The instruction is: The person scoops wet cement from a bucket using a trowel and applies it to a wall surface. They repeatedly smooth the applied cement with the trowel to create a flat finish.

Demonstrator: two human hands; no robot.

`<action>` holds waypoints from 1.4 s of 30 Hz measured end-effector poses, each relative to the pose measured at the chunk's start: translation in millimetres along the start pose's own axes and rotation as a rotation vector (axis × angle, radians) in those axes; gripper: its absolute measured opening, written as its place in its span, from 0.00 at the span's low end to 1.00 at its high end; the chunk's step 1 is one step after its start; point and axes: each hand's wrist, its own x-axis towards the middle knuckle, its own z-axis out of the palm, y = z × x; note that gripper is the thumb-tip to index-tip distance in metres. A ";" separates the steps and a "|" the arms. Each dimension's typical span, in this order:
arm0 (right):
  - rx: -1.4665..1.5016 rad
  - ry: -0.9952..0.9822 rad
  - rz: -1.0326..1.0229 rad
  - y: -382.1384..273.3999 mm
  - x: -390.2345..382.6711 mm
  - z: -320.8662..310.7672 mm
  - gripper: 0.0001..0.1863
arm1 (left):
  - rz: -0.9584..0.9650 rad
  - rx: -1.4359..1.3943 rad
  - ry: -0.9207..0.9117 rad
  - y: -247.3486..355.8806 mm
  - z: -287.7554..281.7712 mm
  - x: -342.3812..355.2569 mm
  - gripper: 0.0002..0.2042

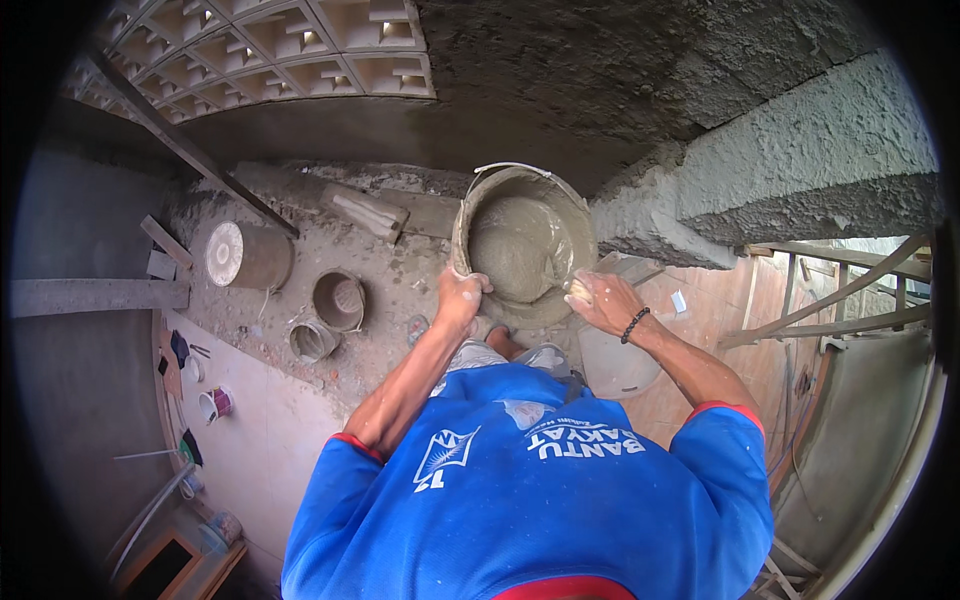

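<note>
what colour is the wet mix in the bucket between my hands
The mix is grey with a slight greenish-brown tint, showing best in the head view.

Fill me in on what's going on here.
Someone in a blue shirt has both hands at a large bucket part-filled with a wet grey mix. The left hand grips the near left rim; the right hand is at the opposite side, its exact grip unclear. Off to the left stand two smaller buckets.
</note>
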 end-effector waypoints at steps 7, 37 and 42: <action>-0.157 0.191 -0.065 30.3 -7.7 0.0 0.24 | -0.003 -0.047 0.019 13.7 1.1 -1.1 0.13; -0.311 0.201 -0.174 61.0 103.2 -237.1 0.18 | -0.155 -0.052 0.478 -109.1 -51.9 -37.9 0.10; -0.475 -0.182 -0.290 30.8 61.8 -129.9 0.18 | -0.056 -0.105 0.372 -85.2 -31.4 -28.5 0.13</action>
